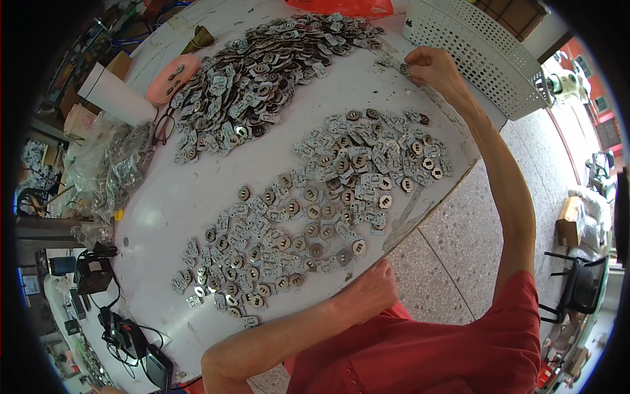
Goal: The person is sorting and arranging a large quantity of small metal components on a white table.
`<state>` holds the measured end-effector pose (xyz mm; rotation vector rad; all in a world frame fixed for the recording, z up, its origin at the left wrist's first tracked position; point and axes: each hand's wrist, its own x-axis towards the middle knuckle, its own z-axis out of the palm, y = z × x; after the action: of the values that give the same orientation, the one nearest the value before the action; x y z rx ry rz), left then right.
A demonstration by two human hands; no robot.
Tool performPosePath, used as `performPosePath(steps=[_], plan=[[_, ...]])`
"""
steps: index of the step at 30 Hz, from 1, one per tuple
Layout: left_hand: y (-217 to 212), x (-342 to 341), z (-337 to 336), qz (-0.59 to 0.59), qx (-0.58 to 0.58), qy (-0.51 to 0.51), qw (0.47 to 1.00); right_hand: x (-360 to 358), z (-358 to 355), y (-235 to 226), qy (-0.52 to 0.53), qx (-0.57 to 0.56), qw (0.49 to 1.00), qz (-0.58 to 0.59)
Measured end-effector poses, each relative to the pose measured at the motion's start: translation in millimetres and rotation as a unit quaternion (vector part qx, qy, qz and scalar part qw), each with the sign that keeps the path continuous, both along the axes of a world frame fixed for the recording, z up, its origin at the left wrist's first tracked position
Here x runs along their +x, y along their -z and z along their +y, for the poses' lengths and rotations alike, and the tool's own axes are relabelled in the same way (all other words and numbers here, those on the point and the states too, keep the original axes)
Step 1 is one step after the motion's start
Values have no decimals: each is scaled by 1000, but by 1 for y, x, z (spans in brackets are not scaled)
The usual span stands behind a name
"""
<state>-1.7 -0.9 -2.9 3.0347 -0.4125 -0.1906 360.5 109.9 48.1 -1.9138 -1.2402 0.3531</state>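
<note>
Several small flat pieces, round brown discs and pale grey tags, cover a white table (190, 197). One heap (262, 72) lies at the far side, and a second spread (315, 210) runs diagonally across the near side. My right hand (430, 65) reaches to the table's far right edge, its fingers pinched on a small piece from a little scatter there. My left hand (374, 289) rests as a closed fist at the table's near edge, just beside the lowest pieces; nothing shows inside it.
A white perforated basket (485, 52) stands right behind my right hand. A pink dish (174, 75), glasses (163, 125), a white box (115, 95) and plastic bags of parts (111, 171) sit at the left. Cables and chargers (125, 328) lie lower left. A black chair (577, 282) stands on the floor.
</note>
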Motion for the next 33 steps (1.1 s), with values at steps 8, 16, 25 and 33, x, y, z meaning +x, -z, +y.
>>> performPosePath(steps=[8, 16, 25, 33], plan=[[1, -1, 0, -12, -6, -10, 1000, -5, 1, -7, -1, -26, 999, -20], [1, 0, -1, -17, -4, -8, 1000, 2, 0, 0, -8, -16, 1000, -13], [2, -1, 0, -24, -8, -11, 1000, -11, 7, -5, -34, 5, 999, 16], [0, 0, -2, -6, -1, -10, 1000, -12, 27, 2, -58, -4, 975, -215]])
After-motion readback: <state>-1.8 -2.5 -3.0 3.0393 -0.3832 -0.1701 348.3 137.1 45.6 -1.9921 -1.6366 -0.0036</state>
